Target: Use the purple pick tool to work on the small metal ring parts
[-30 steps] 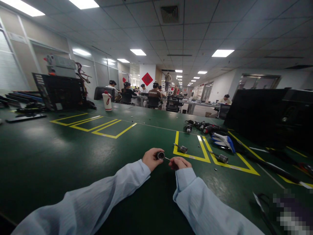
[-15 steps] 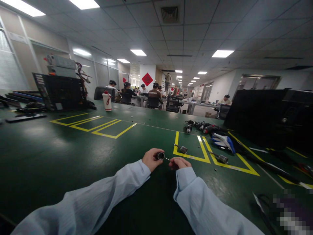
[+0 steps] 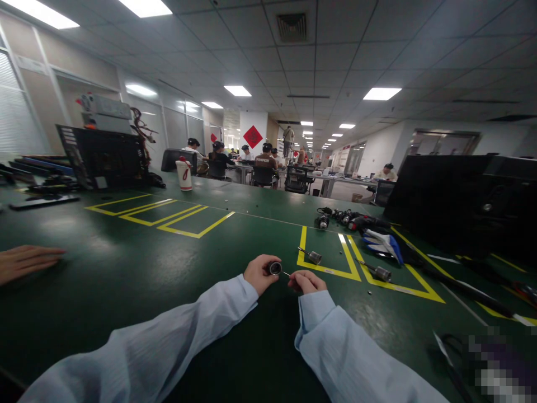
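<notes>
My left hand is closed around a small dark cylindrical part with a round metal end, held just above the green table. My right hand is pinched on a thin metal pin that reaches toward the part's end. Both hands rest close together near the table's middle, in light blue sleeves. Two similar cylindrical parts lie in the yellow-taped boxes just beyond my right hand.
Another person's hand lies flat on the table at the far left. Blue-white gloves and a cluster of small parts sit at right. Black cases stand right and left, with a white cup behind. People sit at far tables.
Another person's hand has come into view on the table at the far left. My own hands have stayed almost still.
</notes>
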Demonstrator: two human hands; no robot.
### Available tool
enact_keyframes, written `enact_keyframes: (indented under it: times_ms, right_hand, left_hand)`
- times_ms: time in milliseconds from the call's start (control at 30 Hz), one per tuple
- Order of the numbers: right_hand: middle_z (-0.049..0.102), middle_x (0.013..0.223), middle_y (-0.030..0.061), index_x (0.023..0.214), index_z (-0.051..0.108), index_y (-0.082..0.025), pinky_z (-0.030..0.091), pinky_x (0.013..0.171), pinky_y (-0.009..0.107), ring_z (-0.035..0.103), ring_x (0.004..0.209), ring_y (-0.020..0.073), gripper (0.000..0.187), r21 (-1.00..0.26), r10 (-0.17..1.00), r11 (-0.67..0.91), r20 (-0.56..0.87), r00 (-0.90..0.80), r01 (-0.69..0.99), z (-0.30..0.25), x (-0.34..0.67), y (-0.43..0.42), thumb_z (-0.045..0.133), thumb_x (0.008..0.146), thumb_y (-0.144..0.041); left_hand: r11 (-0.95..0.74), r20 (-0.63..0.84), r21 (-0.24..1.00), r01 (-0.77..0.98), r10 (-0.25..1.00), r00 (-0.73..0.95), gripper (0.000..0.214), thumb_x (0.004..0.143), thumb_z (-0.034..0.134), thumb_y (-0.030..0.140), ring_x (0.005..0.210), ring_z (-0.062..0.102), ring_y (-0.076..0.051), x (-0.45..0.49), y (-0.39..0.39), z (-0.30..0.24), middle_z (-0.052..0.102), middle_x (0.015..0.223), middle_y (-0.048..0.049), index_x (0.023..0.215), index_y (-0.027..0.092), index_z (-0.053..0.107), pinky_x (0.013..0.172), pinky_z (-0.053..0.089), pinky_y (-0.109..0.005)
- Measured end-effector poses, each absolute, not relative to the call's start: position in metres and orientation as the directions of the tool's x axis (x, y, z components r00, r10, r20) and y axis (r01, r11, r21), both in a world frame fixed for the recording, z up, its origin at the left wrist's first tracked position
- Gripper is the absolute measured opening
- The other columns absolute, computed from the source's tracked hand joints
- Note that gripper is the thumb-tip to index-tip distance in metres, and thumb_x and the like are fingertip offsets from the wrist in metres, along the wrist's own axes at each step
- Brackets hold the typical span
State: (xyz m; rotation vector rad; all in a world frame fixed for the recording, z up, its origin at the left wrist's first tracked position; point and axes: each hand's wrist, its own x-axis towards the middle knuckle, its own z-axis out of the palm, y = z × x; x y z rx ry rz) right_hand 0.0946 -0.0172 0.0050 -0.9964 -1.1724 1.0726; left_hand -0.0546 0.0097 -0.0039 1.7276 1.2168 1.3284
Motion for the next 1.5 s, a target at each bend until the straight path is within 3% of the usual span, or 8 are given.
enact_keyframes:
  times_ms: [200,467,667,833,1100,1500]
  right_hand:
    - [0.060,0.045,-0.0002,0.048,0.065,-0.018,0.037,0.049,0.024,0.050,0.048,0.0133,0.010,-0.963,0.964,0.266,0.266,0.016,-0.038,0.006,0.095,-0.016,0.060,0.052,-0.026]
    - [0.060,0.042,0.0011,0.050,0.062,-0.015,0.041,0.041,0.024,0.050,0.038,0.0117,0.016,-0.965,0.996,0.078,0.084,-0.016,-0.249,0.001,0.101,-0.007,0.054,0.054,-0.028]
    - [0.061,0.043,0.0019,0.050,0.062,-0.015,0.043,0.042,0.024,0.051,0.039,0.0115,0.015,-0.943,0.999,0.015,0.027,-0.034,-0.332,-0.002,0.100,-0.005,0.055,0.052,-0.028]
    - [0.061,0.045,0.0015,0.052,0.063,-0.016,0.042,0.042,0.024,0.052,0.040,0.0113,0.016,-0.943,0.998,0.050,0.061,-0.023,-0.329,0.000,0.102,-0.006,0.056,0.053,-0.030]
    - [0.061,0.043,0.0010,0.051,0.066,-0.015,0.038,0.043,0.022,0.048,0.040,0.0107,0.010,-0.962,0.985,0.163,0.172,-0.020,-0.220,0.002,0.101,-0.009,0.063,0.051,-0.025]
    - [0.063,0.045,0.0018,0.051,0.065,-0.015,0.042,0.043,0.022,0.052,0.041,0.0112,0.012,-0.938,0.995,0.064,0.087,-0.052,-0.340,0.001,0.104,-0.007,0.064,0.053,-0.027]
  left_hand:
    - [-0.437,0.433,0.825,0.357,0.896,0.096,0.039,0.052,0.056,-0.002,0.085,0.058,-0.020,-0.056,0.009,-0.003,0.058,0.085,-0.0041,0.086,0.016,0.060,0.068,0.050,-0.029]
    - [-0.349,0.338,0.905,0.245,0.937,0.086,0.039,0.050,0.056,-0.003,0.076,0.061,-0.018,-0.052,0.004,0.003,0.061,0.074,-0.0014,0.085,0.014,0.058,0.069,0.049,-0.030]
    - [-0.283,0.271,0.949,0.141,0.958,0.097,0.040,0.048,0.060,-0.001,0.071,0.061,-0.017,-0.052,0.004,0.006,0.062,0.071,-0.0019,0.086,0.011,0.057,0.066,0.048,-0.028]
    - [-0.276,0.268,0.957,0.093,0.959,0.087,0.042,0.047,0.061,-0.001,0.072,0.061,-0.017,-0.052,0.005,0.005,0.062,0.073,-0.0022,0.087,0.011,0.056,0.069,0.048,-0.029]
    - [-0.323,0.312,0.930,0.175,0.946,0.085,0.040,0.048,0.059,-0.001,0.079,0.060,-0.020,-0.053,0.007,0.002,0.062,0.078,-0.0042,0.085,0.012,0.058,0.072,0.048,-0.032]
    - [-0.251,0.246,0.965,0.074,0.966,0.075,0.041,0.046,0.062,0.000,0.075,0.061,-0.018,-0.052,0.004,0.008,0.063,0.073,-0.0028,0.085,0.011,0.057,0.071,0.048,-0.032]
